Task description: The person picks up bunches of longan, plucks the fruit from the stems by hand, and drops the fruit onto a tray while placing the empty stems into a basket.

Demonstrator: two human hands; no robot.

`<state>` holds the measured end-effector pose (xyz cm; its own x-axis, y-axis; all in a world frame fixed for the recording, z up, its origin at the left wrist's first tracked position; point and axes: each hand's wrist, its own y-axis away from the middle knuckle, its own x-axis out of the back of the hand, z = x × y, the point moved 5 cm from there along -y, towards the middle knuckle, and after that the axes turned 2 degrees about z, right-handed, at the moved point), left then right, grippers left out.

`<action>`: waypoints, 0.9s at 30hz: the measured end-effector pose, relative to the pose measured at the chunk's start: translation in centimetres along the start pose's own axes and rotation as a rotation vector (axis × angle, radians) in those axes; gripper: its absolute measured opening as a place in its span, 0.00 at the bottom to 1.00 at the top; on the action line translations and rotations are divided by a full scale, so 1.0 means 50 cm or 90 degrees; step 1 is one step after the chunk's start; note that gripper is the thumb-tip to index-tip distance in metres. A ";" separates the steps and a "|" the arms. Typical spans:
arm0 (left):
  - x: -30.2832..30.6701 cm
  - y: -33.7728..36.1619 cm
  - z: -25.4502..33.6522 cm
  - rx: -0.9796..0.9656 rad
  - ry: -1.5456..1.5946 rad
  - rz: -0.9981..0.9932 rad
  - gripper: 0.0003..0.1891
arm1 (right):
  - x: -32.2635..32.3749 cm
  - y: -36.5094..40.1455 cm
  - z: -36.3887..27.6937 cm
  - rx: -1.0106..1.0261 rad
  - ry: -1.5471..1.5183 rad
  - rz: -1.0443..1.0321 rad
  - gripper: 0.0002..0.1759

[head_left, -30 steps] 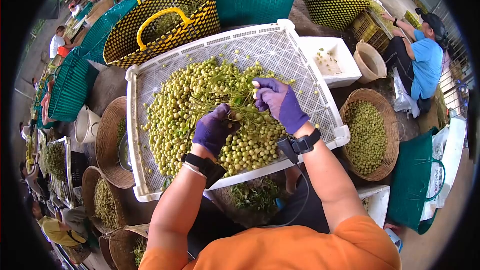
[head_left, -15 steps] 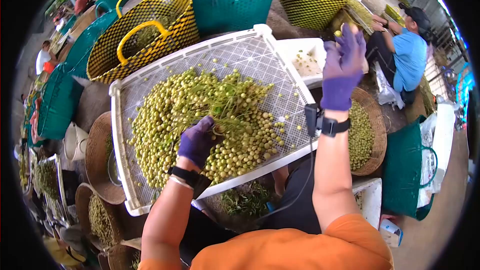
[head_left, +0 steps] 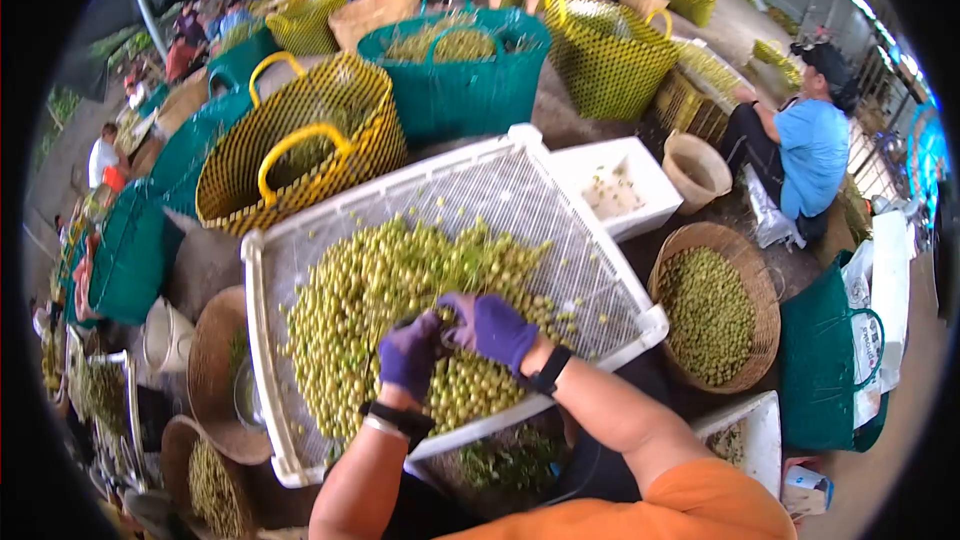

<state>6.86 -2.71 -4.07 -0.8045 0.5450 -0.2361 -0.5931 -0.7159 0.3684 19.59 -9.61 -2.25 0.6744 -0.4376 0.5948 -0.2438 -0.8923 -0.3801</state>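
A white mesh tray (head_left: 300, 452) lies tilted in front of me, heaped with small round yellow-green fruits (head_left: 350, 300) and thin green stems. Over the near middle of the heap my two purple-gloved hands meet. My left hand (head_left: 410, 352) is closed, fingers curled at the fruit. Against its fingertips, my right hand (head_left: 492, 327) is closed in a pinch. What lies between the fingers is too small and hidden to make out.
Right of the tray stand a wicker basket of fruits (head_left: 708, 320) and a white box (head_left: 650, 190). Beyond it are a yellow-black woven basket (head_left: 370, 155) and a teal basket (head_left: 460, 90). A person in a blue shirt (head_left: 812, 155) sits at the right. Leafy scraps (head_left: 510, 465) lie below.
My right hand has come down from above the white box to meet my left hand over the fruits. The view has tilted up, showing more of the background.
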 end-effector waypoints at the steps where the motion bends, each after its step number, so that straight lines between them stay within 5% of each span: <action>1: -0.012 0.012 0.028 -0.085 -0.040 -0.042 0.11 | 0.004 -0.007 0.010 -0.130 -0.125 -0.079 0.27; 2: -0.020 0.023 0.048 -0.169 -0.080 -0.082 0.13 | 0.001 -0.005 0.013 -0.260 -0.254 -0.159 0.29; 4: 0.010 -0.012 0.016 -0.267 -0.305 -0.065 0.13 | -0.034 -0.010 0.063 -0.220 -0.321 -0.128 0.30; 5: 0.003 -0.019 0.014 -0.240 -0.169 -0.068 0.13 | -0.034 -0.008 0.061 -0.283 -0.364 -0.189 0.29; 6: -0.002 -0.001 0.036 -0.415 -0.642 -0.041 0.13 | -0.038 -0.001 0.060 -0.347 -0.408 -0.252 0.28; 9: -0.008 0.000 0.044 -0.326 -0.628 -0.011 0.11 | -0.043 0.005 0.086 -0.367 -0.532 -0.268 0.29; 11: 0.004 -0.025 -0.004 -0.072 -0.030 -0.019 0.09 | -0.043 0.009 0.081 -0.393 -0.555 -0.271 0.30; 14: 0.000 -0.036 -0.031 -0.103 -0.002 0.041 0.07 | -0.036 0.006 0.057 -0.205 -0.181 -0.139 0.28; 16: -0.003 -0.035 -0.033 -0.098 -0.017 0.041 0.06 | -0.055 0.011 0.068 -0.177 -0.231 -0.102 0.30; 19: -0.008 -0.032 -0.035 -0.083 -0.066 0.050 0.06 | -0.040 0.008 0.036 -0.074 0.134 -0.080 0.34; 24: 0.024 -0.051 -0.037 -0.077 0.005 0.023 0.05 | -0.003 0.010 -0.027 -0.029 0.317 -0.038 0.27; 26: 0.023 -0.030 0.007 -0.386 -0.777 0.058 0.04 | 0.023 0.005 -0.083 0.075 0.287 0.054 0.29; 27: 0.025 -0.031 0.000 -0.383 -0.774 0.064 0.04 | 0.000 0.001 -0.076 0.121 0.148 -0.020 0.32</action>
<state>6.75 -0.92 -4.92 -0.4944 0.2934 0.8182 -0.7079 -0.6821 -0.1831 16.94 -10.09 0.42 0.4959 -0.4437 0.7464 -0.0755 -0.8784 -0.4720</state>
